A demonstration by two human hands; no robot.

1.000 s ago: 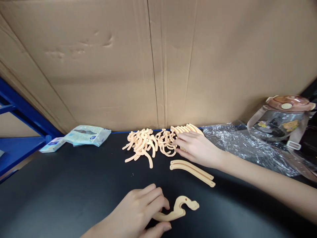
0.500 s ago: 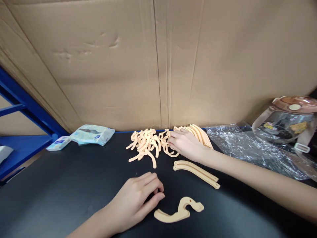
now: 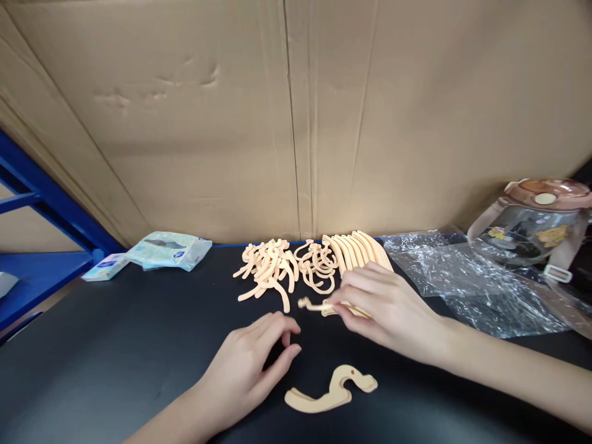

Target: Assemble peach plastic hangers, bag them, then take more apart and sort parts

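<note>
My right hand (image 3: pixel 379 308) pinches a small, thin, curved wooden piece (image 3: pixel 317 306), one end poking out left of the fingertips. Beneath it lie long curved wooden slats (image 3: pixel 327 310), mostly covered by the hand. Resting on the black table, my left hand (image 3: pixel 254 364) is loosely curled, thumb and forefinger apart, nothing between them. Just right of it lies a larger S-shaped wooden piece (image 3: pixel 324 398) with a hole near one end; a second layer shows under its edge. Farther back are a heap of wavy wooden pieces (image 3: pixel 268 265) and a small pile of C-shaped wooden pieces (image 3: pixel 319 265).
A row of curved wooden slats (image 3: pixel 358 250) stands by the cardboard wall (image 3: pixel 208 123). Clear plastic wrap (image 3: pixel 462 277) and a strapped bottle (image 3: pixel 531 228) are at right. Tissue packs (image 3: pixel 169 250) lie at left near a blue metal frame (image 3: pixel 50 209).
My right hand has come back toward me from the C-shaped pile with a small curved wooden piece in its fingers. The left hand has barely shifted.
</note>
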